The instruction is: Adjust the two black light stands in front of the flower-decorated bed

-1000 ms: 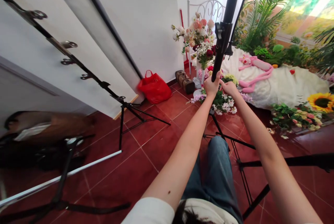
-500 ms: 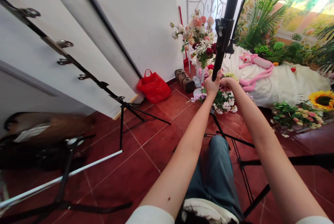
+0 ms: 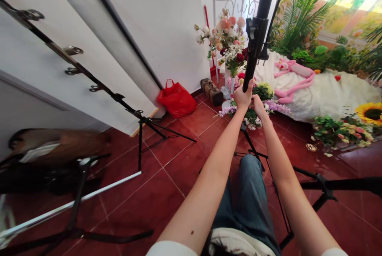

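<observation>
A black light stand (image 3: 255, 41) rises in front of me, leaning away to the upper right, with a collar and clamp knob partway up. My left hand (image 3: 244, 96) is wrapped around its pole below that collar. Just right of it, my right hand (image 3: 259, 107) is closed close against the pole; whatever its fingers pinch is hidden. A black cable with a plug (image 3: 264, 53) hangs beside the pole. Below, the stand's legs spread over the red tiles around my knees.
Flowers (image 3: 232, 29) stand behind the pole, near a red bag (image 3: 176, 99) and a brown case (image 3: 211, 91). A pink plush toy (image 3: 298, 74) lies on white cloth to the right. Another black stand (image 3: 143, 120) with clips and a white bar (image 3: 86, 196) are leftward.
My right hand has turned and drawn slightly down and nearer the pole, its forearm swinging left. My left hand keeps its grip on the pole.
</observation>
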A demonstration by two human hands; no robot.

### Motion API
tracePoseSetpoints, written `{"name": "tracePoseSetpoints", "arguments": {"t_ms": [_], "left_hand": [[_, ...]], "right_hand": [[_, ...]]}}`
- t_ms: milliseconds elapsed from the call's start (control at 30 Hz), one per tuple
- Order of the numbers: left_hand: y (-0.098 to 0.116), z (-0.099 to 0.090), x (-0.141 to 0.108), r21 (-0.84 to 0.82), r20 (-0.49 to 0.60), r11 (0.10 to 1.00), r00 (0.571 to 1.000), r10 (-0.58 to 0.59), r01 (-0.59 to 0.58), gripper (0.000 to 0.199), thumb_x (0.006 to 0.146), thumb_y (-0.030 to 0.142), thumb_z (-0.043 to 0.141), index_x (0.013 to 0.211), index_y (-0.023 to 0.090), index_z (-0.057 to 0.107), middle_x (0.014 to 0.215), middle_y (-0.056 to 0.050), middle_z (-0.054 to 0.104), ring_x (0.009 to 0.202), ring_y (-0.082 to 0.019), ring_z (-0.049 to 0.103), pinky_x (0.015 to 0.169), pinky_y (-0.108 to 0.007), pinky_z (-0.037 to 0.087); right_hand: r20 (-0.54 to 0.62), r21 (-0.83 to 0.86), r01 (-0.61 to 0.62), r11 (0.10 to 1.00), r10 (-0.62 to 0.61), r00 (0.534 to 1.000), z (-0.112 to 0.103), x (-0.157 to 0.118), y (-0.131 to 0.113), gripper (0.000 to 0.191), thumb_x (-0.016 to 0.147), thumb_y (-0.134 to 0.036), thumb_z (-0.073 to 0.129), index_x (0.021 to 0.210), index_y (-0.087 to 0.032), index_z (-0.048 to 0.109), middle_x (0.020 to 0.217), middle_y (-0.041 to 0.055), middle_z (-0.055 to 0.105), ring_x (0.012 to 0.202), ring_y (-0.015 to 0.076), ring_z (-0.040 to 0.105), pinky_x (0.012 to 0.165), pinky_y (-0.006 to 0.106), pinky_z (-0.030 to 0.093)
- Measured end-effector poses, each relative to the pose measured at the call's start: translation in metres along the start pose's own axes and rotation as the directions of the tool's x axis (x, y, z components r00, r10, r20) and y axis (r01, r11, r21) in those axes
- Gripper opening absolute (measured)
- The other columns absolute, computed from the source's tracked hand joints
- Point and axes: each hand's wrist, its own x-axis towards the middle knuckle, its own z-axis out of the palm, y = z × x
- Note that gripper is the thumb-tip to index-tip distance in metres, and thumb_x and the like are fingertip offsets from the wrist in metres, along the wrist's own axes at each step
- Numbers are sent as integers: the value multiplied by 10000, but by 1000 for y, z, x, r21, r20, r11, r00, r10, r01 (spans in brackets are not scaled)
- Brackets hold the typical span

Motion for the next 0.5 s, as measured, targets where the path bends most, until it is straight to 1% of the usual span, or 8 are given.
{"name": "tracePoseSetpoints", "arguments": {"t_ms": [67,167,267,367,500], "left_hand": [[0,0,0,-2,-4,1000,1000,-1,1,655,855,775,431,653,195,656,538,-32,585,617,-162,625,628,-277,421],[0,-1,0,6,-12,1000,1000,5,-4,670,858,777,419,638,188,648,538,-33,581,625,-163,628,639,-278,424],[-1,-1,1,6,-13,1000,1000,6,-6,659,855,774,436,651,185,650,558,-38,591,662,-170,646,649,-278,422],[-3,-1,2,1,9,1000,1000,-6,6,652,849,776,446,669,186,657,571,-42,602,681,-178,657,645,-279,421],[-5,-1,3,-8,13,1000,1000,-1,1,662,850,789,425,674,193,654,547,-27,584,638,-170,639,627,-278,422]], "right_hand": [[-72,100,-14,995,21,997,3,-1,4,381,909,-635,374,894,-256,416,787,-16,509,752,140,565,673,236,476],[-82,156,-14,988,27,996,5,-5,5,377,888,-618,408,964,-252,457,928,13,570,839,139,589,729,225,483],[-69,226,-34,974,50,996,9,-11,3,401,891,-625,396,1045,-264,478,1054,35,618,941,147,611,788,231,494],[-41,326,-58,944,75,996,14,-14,0,428,881,-651,411,1057,-273,508,1081,52,657,1017,174,619,810,262,506],[-22,434,-63,899,80,997,10,-12,-6,383,890,-603,390,966,-253,527,1075,62,682,1067,205,624,863,327,522]]}}
